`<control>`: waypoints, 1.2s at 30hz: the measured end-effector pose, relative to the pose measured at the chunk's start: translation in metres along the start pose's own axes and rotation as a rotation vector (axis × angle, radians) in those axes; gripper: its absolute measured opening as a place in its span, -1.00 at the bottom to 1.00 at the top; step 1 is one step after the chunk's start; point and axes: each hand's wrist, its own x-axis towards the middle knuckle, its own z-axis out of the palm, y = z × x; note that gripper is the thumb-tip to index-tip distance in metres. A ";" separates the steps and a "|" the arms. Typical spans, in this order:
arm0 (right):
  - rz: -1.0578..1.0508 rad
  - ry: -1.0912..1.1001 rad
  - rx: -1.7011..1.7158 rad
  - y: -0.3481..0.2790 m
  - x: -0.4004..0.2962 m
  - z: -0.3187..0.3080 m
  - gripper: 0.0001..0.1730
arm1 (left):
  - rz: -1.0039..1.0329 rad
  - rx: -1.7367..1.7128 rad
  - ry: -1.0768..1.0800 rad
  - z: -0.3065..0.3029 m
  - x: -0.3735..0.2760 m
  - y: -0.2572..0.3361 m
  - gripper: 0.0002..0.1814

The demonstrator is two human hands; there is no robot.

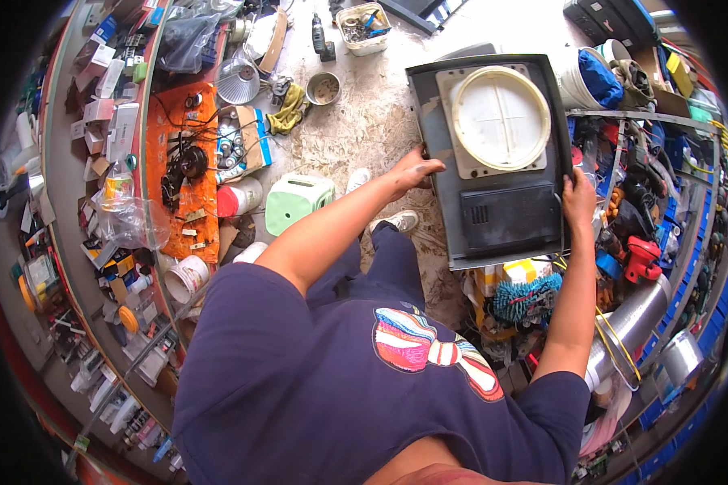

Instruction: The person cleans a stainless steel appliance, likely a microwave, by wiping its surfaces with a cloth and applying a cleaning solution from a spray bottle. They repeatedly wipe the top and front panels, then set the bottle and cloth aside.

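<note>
A dark metal appliance housing [428, 121], possibly a range hood, is held up in front of me, slightly right of centre. Set into its face are a round white plastic vent collar [502, 118] on a square plate and, below that, a black slotted cover [508, 215]. My left hand [414, 171] grips the housing's left edge, thumb stretched along the front. On the opposite edge my right hand [579, 197] has its fingers over the rim. Parts of both hands' fingers are hidden by the housing.
Left of my feet stand a light green plastic stool [299, 201], an orange board [185, 170] with wiring, and a metal bowl [323, 88]. A cordless drill [320, 39] stands farther off. Crowded shelves [148, 85] run along the left; tool racks [679, 200] and a silver duct [637, 321] line the right.
</note>
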 end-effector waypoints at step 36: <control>-0.286 -0.041 0.213 -0.094 -0.044 0.048 -0.73 | 0.536 0.382 0.507 0.160 -0.001 0.030 -0.32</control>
